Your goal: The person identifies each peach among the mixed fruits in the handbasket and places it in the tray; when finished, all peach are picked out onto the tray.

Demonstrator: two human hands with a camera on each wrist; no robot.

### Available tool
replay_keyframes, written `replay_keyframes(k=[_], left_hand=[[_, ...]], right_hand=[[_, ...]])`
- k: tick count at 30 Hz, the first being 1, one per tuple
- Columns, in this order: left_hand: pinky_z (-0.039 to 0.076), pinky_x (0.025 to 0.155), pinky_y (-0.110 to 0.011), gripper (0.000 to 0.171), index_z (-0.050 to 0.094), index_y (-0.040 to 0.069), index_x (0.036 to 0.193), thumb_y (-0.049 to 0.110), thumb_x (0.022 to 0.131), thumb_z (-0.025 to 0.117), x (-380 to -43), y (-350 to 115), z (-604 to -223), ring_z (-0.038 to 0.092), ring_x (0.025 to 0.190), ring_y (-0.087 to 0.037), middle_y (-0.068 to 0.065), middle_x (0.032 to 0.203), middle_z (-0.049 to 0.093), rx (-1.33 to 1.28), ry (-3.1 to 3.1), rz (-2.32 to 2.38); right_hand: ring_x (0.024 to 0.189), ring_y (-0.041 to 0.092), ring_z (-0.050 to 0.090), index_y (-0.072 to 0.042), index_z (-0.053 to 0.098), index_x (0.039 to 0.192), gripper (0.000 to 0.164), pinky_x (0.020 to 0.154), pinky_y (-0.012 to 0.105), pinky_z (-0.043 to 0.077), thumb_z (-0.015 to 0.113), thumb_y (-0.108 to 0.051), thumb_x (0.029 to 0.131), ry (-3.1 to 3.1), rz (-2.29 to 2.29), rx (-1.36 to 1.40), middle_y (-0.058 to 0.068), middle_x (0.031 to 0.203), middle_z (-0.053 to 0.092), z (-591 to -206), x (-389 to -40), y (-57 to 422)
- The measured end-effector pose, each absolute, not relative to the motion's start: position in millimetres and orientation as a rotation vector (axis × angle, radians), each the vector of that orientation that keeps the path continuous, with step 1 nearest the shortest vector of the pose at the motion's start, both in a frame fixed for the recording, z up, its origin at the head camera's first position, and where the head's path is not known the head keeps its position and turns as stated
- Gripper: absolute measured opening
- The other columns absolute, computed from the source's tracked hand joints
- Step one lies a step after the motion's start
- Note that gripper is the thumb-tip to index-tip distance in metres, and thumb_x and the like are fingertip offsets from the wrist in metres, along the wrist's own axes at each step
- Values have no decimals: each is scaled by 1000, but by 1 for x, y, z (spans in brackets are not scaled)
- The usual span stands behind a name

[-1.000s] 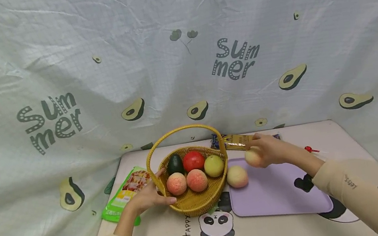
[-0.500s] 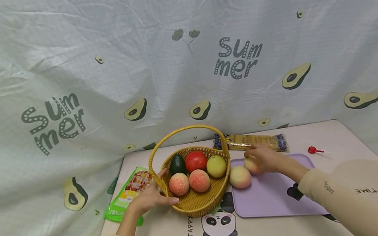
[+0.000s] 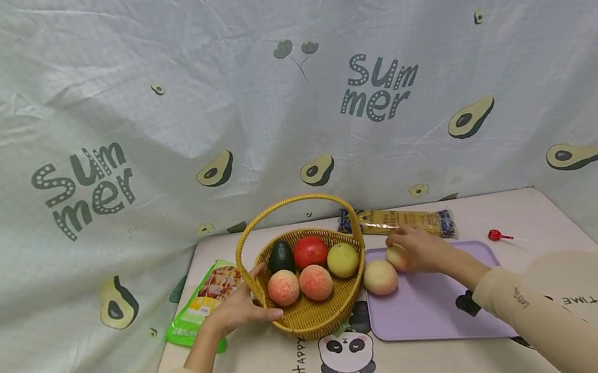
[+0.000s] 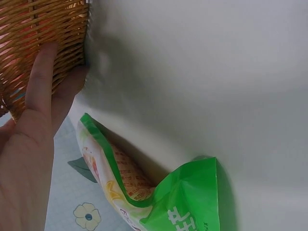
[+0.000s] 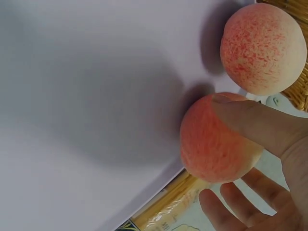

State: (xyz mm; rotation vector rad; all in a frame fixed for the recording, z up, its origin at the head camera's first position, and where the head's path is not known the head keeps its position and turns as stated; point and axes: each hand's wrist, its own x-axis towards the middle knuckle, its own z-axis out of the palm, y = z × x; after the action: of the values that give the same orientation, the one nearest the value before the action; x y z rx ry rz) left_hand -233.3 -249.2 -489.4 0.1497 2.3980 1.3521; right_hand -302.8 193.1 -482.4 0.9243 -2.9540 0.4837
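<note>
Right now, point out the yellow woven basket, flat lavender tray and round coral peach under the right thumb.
Yellow woven basket (image 3: pixel 313 316): head view, bare inside weave.
Flat lavender tray (image 3: pixel 426 315): head view, bare floor.
Round coral peach (image 5: pixel 212 144): right wrist view, uncovered side.

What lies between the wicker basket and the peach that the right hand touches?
Another peach lies there, on the purple tray, between the wicker basket and the peach at the right hand. The head view shows this.

Fingers (image 5: pixel 239 203) at one peach (image 5: pixel 214 142) (another peach (image 5: pixel 262 48) just beside)
</note>
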Motion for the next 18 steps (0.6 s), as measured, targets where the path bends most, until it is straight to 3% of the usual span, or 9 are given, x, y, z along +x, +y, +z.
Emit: replay_keyframes(k=[9, 13, 18], left_hand=[[17, 122, -73, 123, 11, 22, 169, 26, 78, 93, -232, -248, -487, 21, 157, -47, -20, 172, 20, 124, 2389, 1364], [16, 123, -73, 123, 10, 22, 169, 26, 78, 93, -232, -248, -486, 20, 158, -47, -20, 173, 19, 119, 2378, 1372], [17, 123, -72, 122, 10, 21, 169, 26, 79, 93, -232, -247, -488, 20, 158, -47, -21, 172, 19, 114, 2378, 1373]], right_hand=[[107, 47, 62, -8, 69, 122, 46, 85, 61, 56, 87, -12, 79, -2950, 470, 939, 22, 123, 64, -476, -300, 196], [104, 42, 64, -7, 68, 127, 58, 84, 59, 56, 90, -14, 74, -2926, 469, 947, 22, 119, 64, -466, -298, 196], [110, 40, 64, -9, 66, 137, 70, 89, 56, 57, 88, -9, 71, -2930, 489, 988, 22, 127, 63, -433, -293, 180]])
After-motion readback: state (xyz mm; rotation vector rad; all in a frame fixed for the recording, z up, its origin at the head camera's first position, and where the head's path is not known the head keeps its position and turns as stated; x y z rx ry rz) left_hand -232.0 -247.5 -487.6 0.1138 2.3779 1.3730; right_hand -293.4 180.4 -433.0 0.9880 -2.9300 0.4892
